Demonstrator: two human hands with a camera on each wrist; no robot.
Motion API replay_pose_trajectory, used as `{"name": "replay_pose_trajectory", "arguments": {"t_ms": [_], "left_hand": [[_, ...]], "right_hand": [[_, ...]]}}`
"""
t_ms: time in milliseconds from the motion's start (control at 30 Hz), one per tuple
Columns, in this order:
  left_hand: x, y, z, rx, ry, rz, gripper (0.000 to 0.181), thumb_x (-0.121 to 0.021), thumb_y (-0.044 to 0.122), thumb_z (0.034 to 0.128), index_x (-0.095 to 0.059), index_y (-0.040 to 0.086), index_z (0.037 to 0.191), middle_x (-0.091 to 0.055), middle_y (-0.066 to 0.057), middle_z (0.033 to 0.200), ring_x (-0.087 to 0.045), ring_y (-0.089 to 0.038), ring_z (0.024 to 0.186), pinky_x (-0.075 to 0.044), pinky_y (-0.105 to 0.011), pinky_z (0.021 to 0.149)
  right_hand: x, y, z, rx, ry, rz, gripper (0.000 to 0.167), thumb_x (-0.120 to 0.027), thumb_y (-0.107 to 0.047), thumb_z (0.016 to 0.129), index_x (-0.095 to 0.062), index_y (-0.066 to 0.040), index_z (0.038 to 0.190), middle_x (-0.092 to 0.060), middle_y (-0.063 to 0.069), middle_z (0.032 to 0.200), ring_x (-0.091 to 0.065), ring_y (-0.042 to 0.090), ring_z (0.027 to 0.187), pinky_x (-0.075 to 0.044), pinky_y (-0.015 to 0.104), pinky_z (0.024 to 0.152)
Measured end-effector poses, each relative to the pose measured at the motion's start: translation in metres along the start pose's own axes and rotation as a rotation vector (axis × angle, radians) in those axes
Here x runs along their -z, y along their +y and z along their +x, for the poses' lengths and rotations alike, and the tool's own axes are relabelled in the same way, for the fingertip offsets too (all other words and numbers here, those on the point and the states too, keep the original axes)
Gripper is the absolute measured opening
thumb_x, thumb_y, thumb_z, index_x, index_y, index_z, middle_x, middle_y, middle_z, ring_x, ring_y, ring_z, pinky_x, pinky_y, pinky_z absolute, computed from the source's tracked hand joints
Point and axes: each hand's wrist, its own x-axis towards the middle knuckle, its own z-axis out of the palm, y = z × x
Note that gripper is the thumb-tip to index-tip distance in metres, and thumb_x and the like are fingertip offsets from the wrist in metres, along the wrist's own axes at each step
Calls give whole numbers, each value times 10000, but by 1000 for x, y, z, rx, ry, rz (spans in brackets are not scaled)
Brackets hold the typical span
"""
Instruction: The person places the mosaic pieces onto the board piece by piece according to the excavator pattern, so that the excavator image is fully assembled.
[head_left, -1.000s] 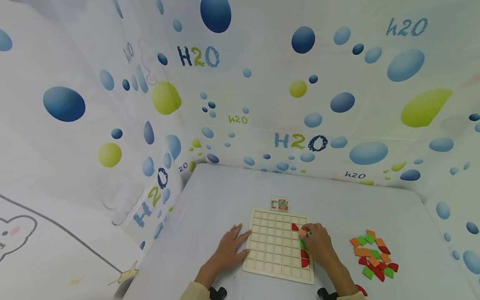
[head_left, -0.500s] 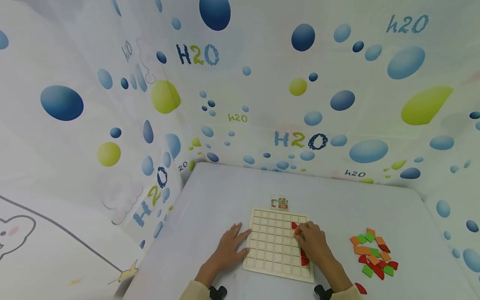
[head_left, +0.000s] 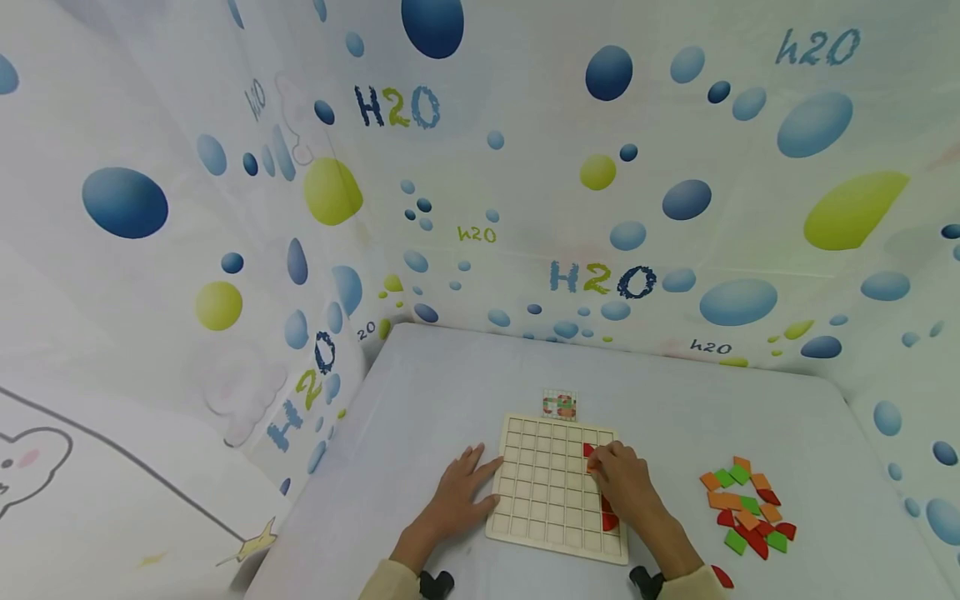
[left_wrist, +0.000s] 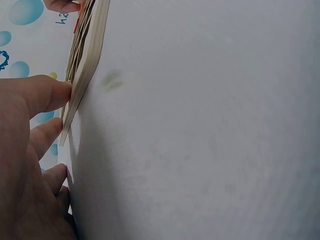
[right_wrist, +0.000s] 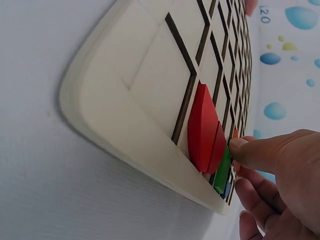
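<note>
A pale wooden grid board [head_left: 542,492] lies on the table. My left hand [head_left: 454,498] rests with spread fingers at its left edge; in the left wrist view, the thumb [left_wrist: 50,94] touches the board's side. Over the board's upper right, my right hand [head_left: 630,485] pinches an orange piece, mostly hidden by the fingers. One red piece [head_left: 588,450] sits just above those fingertips. Lower on the right side are red pieces [head_left: 609,522]. The right wrist view shows red [right_wrist: 201,131] and green [right_wrist: 223,169] pieces in a row beside the right hand [right_wrist: 295,185].
Behind the board lies a small patterned card [head_left: 559,405]. Loose orange, green and red pieces [head_left: 726,501] are scattered on the table [head_left: 450,383] to the right, with one red piece [head_left: 722,577] nearer the front. Printed sheeting [head_left: 525,183] surrounds the table.
My right hand has moved slightly left and up on the board with the orange piece, now covering the green piece in the head view. The left hand has stayed at the board's edge.
</note>
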Motion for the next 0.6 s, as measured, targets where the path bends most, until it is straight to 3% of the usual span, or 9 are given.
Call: {"name": "replay_pose_trajectory", "arguments": {"t_ms": [367, 600], "left_hand": [[-1, -1, -1, -8, 3, -2, 590, -630, 354, 1010, -519, 223, 1574, -327, -160, 1712, -248, -429, 1595, -221, -654, 1265], [-1, 0, 0, -20, 2, 8, 585, -622, 360, 1018, -516, 224, 1577, -327, -167, 1710, -248, -439, 1593, -226, -659, 1261]], "right_hand": [[0, -2, 3, -30, -67, 13, 137, -818, -126, 927, -696, -170, 971, -616, -7, 968, -561, 194, 905, -476, 416, 774], [-1, -2, 3, -13, -55, 22, 139, -824, -116, 919, -698, -153, 966, -611, -5, 946, -564, 179, 883, -490, 386, 764]]}}
